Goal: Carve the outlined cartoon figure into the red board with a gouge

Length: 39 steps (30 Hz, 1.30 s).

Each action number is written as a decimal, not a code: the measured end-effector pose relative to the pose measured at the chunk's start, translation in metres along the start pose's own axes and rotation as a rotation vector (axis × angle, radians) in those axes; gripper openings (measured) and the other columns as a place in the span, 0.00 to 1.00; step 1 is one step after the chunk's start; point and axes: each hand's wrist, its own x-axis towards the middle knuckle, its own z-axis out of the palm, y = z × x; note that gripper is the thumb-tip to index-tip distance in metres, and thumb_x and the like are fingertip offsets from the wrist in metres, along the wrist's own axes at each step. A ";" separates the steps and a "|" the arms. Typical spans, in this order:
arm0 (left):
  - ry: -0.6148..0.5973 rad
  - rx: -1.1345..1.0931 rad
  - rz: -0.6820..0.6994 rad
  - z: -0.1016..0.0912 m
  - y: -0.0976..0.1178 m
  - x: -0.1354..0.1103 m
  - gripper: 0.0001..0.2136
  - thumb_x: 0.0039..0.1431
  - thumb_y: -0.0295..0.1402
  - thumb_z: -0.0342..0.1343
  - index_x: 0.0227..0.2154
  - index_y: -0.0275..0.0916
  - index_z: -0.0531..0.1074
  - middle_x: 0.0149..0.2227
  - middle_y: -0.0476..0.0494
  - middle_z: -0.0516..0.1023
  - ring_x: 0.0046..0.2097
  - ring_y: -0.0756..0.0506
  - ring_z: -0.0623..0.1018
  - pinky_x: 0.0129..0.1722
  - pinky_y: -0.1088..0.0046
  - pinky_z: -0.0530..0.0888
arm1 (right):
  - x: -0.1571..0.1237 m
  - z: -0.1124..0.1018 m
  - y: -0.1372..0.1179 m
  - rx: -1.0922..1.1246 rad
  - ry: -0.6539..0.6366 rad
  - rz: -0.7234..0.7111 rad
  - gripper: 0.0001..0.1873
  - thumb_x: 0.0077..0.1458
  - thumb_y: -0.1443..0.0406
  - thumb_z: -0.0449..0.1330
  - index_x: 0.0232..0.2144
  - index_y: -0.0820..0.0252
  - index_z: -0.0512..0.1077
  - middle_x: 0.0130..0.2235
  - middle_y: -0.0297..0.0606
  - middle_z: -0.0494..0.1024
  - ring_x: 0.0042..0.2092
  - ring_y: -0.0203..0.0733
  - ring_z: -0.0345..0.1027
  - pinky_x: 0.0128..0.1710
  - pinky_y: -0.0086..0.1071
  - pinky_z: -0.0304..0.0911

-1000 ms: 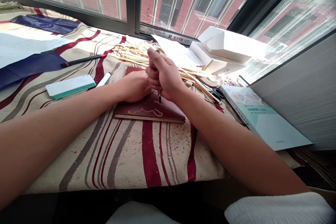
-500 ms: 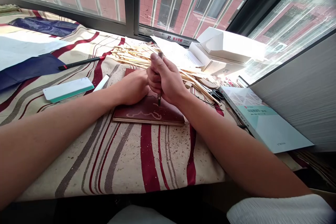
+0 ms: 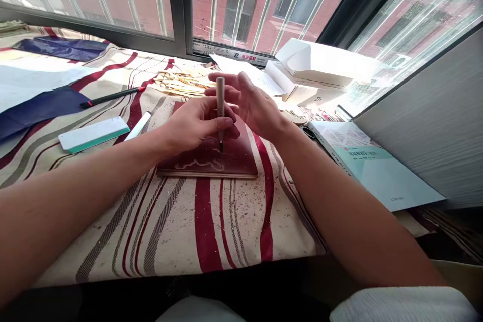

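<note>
My left hand (image 3: 202, 123) grips a carving tool (image 3: 220, 93), thumb on the near side of its pale round handle. The tool stands nearly upright, its dark metal tip at the surface of a dark red board (image 3: 237, 161); whether it touches, I cannot tell. Pale carved, wavy lines run across the lower part of the board. Just behind and right of the handle, my right hand (image 3: 258, 105) is open, fingers stretched out to the left and apart from the handle as far as shows. The board lies flat on a striped cloth.
Left lie a white-and-green block (image 3: 94, 134), a white pen-like stick (image 3: 139, 126) and a black-and-red pen (image 3: 112, 97). Thin wood strips (image 3: 177, 83) and a white box (image 3: 313, 80) stand behind. At right is a book (image 3: 377, 166). Small shavings dot the cloth (image 3: 181, 221).
My right hand has let go of the tool, opened and moved a little right. My left hand has come off the board and taken hold of the handle. The view has shifted slightly.
</note>
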 end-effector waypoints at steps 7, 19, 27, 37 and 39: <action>0.088 -0.205 0.075 0.012 -0.004 0.000 0.03 0.55 0.24 0.66 0.33 0.36 0.82 0.33 0.46 0.82 0.37 0.49 0.80 0.42 0.74 0.79 | 0.004 -0.007 0.053 -0.854 0.108 0.118 0.12 0.61 0.67 0.59 0.46 0.64 0.76 0.58 0.54 0.77 0.62 0.61 0.69 0.65 0.57 0.63; 0.170 -0.551 0.051 0.028 -0.006 0.009 0.14 0.56 0.15 0.54 0.39 0.41 0.72 0.27 0.52 0.75 0.22 0.55 0.66 0.23 0.81 0.64 | 0.006 -0.003 0.051 -0.918 0.034 0.107 0.20 0.68 0.67 0.53 0.58 0.63 0.74 0.64 0.52 0.76 0.66 0.58 0.66 0.69 0.51 0.59; 0.269 -0.538 0.055 0.032 0.002 0.021 0.15 0.38 0.10 0.48 0.23 0.38 0.62 0.32 0.51 0.73 0.24 0.56 0.69 0.20 0.80 0.62 | 0.008 0.000 0.046 -1.001 0.000 0.170 0.22 0.69 0.67 0.51 0.60 0.69 0.72 0.65 0.57 0.75 0.67 0.60 0.67 0.68 0.52 0.61; 0.322 -0.616 0.072 0.043 0.002 0.021 0.10 0.78 0.36 0.45 0.39 0.45 0.69 0.19 0.55 0.62 0.17 0.54 0.54 0.17 0.78 0.47 | 0.007 -0.002 0.047 -0.958 0.019 0.124 0.19 0.69 0.67 0.50 0.55 0.66 0.74 0.59 0.53 0.79 0.61 0.57 0.71 0.66 0.49 0.64; 0.346 -0.636 0.071 0.045 0.005 0.024 0.15 0.78 0.36 0.45 0.33 0.43 0.66 0.18 0.56 0.59 0.17 0.54 0.53 0.17 0.78 0.48 | 0.007 -0.002 0.048 -0.970 0.031 0.120 0.18 0.69 0.66 0.51 0.52 0.67 0.75 0.58 0.54 0.79 0.62 0.57 0.71 0.66 0.48 0.64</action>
